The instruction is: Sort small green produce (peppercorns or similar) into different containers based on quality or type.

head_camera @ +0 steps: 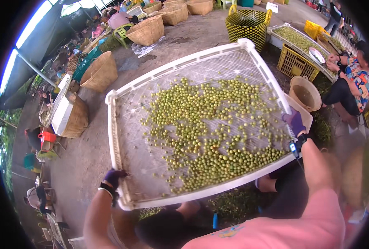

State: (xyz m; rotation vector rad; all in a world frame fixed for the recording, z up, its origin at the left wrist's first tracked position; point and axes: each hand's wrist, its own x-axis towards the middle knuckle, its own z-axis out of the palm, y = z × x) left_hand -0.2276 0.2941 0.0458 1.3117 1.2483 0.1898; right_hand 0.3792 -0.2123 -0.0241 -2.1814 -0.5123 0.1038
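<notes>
A large white plastic mesh tray (178,66) is held up in front of me, with small round green fruits (190,115) spread over its middle and right side. My left hand (115,178), in a purple glove, grips the tray's left rim near the lower left corner. On the right rim, my right hand (293,121), also purple-gloved, is closed around the edge. Many fruits lie gathered along the rim nearest me, while the left part of the mesh shows bare. The tray hides much of my lap; some fruits (149,213) show below it.
A beige bucket (305,93) stands beyond the tray's right side, near a seated co-worker (355,77) at another fruit tray (296,40). Behind are a yellow-black woven basket (247,28) and a yellow crate (296,63). Wicker baskets (100,71) stand to the left.
</notes>
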